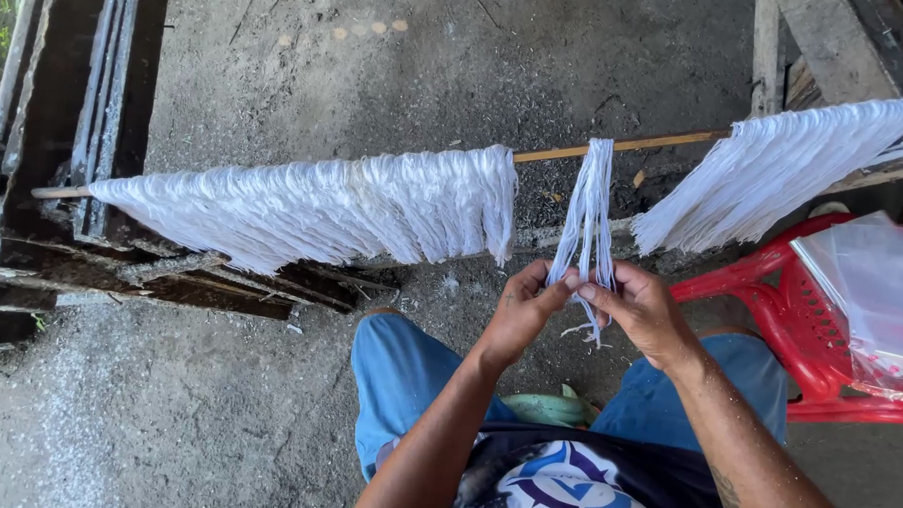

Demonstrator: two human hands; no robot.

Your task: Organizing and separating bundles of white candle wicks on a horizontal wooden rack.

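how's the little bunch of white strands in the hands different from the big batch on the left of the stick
The small bunch is narrow, hangs alone, and is pinched by the left hand and right hand; the left batch is wide, fanned out and untouched. Both are white strands draped over the same stick.

My arms are bare, no sleeves in view. Blue shorts [407, 383] cover both thighs. Dark shirt [584, 479] with a white-and-blue swirl graphic on the front. Dark tattoo [728, 494] on my right forearm.

White thread bundles [585, 204]; tan rod [615, 146]; red chair [790, 296]; blue shorts [397, 382].
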